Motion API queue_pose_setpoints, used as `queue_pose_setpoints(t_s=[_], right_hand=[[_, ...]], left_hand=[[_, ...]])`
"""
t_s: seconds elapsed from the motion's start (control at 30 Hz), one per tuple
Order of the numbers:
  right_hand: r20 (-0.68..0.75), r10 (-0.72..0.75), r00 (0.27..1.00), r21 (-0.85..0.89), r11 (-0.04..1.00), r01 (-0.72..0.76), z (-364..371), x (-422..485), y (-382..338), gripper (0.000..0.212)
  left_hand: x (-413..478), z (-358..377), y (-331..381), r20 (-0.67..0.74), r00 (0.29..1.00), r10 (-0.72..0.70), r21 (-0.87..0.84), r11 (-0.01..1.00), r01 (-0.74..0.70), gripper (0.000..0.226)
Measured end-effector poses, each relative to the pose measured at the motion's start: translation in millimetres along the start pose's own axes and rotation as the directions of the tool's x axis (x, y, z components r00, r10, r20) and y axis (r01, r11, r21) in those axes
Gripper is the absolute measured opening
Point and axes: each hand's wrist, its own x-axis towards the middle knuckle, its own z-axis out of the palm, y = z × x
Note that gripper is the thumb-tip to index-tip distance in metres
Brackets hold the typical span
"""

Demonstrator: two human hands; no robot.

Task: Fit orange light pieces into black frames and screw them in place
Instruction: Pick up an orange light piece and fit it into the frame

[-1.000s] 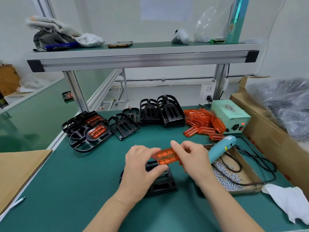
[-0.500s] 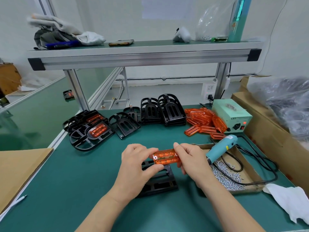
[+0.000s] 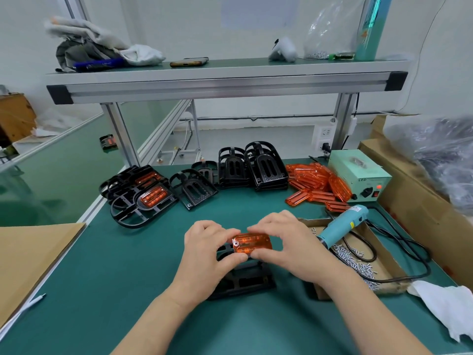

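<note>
Closest to you on the green table point(image 3: 97, 283), 1 black frame point(image 3: 243, 281) lies flat, with both your hands over its far end. Your left hand point(image 3: 207, 249) and right hand point(image 3: 289, 248) each pinch 1 end of the orange light piece point(image 3: 252, 243) between thumb and fingertips. You hold it roughly level at the frame's opening, but I cannot tell whether it is touching yet. This looks like the seating step, with no screw in. Nothing holds the frame down, so a hard push on 1 end could slide it or tip it. Your fingers also cover the piece's corners, so a raised edge could go unnoticed and the screw would then bite crooked. The ringed hole at the piece's left end needs to line up with the frame underneath. Just to your right, the blue screwdriver point(image 3: 343, 226) rests across a cardboard tray point(image 3: 391, 275) of loose screws point(image 3: 358, 257). Its black cable point(image 3: 409, 254) loops over the tray, so a quick grab could snag it and scatter screws. Farther back are the finished frames point(image 3: 151, 197) on the left, empty frames point(image 3: 263, 170) in the middle and a pile of orange pieces point(image 3: 314, 185) beside the green power box point(image 3: 358, 172).
</note>
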Motion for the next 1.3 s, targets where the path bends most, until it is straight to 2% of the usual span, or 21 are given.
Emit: queue_pose_setpoints(t_s=[0.1, 0.2, 0.27, 0.3, 0.4, 0.43, 0.5, 0.6, 0.7, 1.03, 1.3], right_hand=[[0.107, -0.040, 0.993, -0.112, 0.992, 0.052, -2.3, 6.5, -2.2, 0.030], [0.208, -0.043, 0.977, -0.184, 0.979, 0.083, 0.9, 11.2, -5.6, 0.031], [0.246, -0.044, 0.968, -0.233, 0.967, 0.103, 3.4, 12.8, -6.3, 0.032], [0.256, -0.040, 0.966, -0.254, 0.961, 0.107, 4.5, 13.2, -6.2, 0.033], [0.251, -0.016, 0.968, -0.298, 0.950, 0.094, 5.0, 15.6, -3.4, 0.034], [0.251, 0.000, 0.968, -0.314, 0.946, 0.081, 4.4, 16.9, -2.7, 0.034], [0.260, 0.038, 0.965, -0.351, 0.935, 0.058, 4.6, 19.7, -1.0, 0.034], [0.287, 0.093, 0.954, -0.372, 0.928, 0.022, 8.9, 22.6, -1.6, 0.038], [0.326, 0.112, 0.939, -0.370, 0.929, 0.018, 14.9, 24.4, -3.2, 0.041], [0.380, 0.079, 0.922, -0.353, 0.933, 0.065, 25.3, 23.6, -3.8, 0.040], [0.383, 0.094, 0.919, -0.324, 0.945, 0.038, 25.8, 22.0, -1.7, 0.039]], left_hand=[[0.1, 3.2, -6.1, 0.044, 0.999, 0.011, 0.023, 1.000, -0.012, 0.046], [-2.7, 7.6, -12.0, 0.073, 0.997, 0.005, 0.012, 1.000, -0.006, 0.046], [-5.0, 8.3, -16.7, 0.107, 0.994, -0.006, 0.013, 1.000, 0.004, 0.054], [-6.0, 8.2, -20.0, 0.148, 0.989, -0.020, 0.037, 0.999, 0.015, 0.067], [-11.2, 7.9, -32.0, 0.339, 0.933, -0.119, 0.238, 0.971, 0.037, 0.131], [-13.1, 8.4, -36.0, 0.382, 0.910, -0.163, 0.304, 0.952, 0.043, 0.144], [-16.3, 10.2, -42.3, 0.433, 0.868, -0.242, 0.376, 0.924, 0.070, 0.155], [-18.0, 11.2, -47.4, 0.462, 0.831, -0.310, 0.405, 0.907, 0.113, 0.154], [-16.5, 11.7, -48.1, 0.485, 0.818, -0.310, 0.390, 0.913, 0.115, 0.144], [-11.1, 12.4, -47.8, 0.505, 0.833, -0.227, 0.316, 0.946, 0.066, 0.133], [-11.3, 12.2, -47.2, 0.507, 0.833, -0.219, 0.308, 0.949, 0.062, 0.132]])
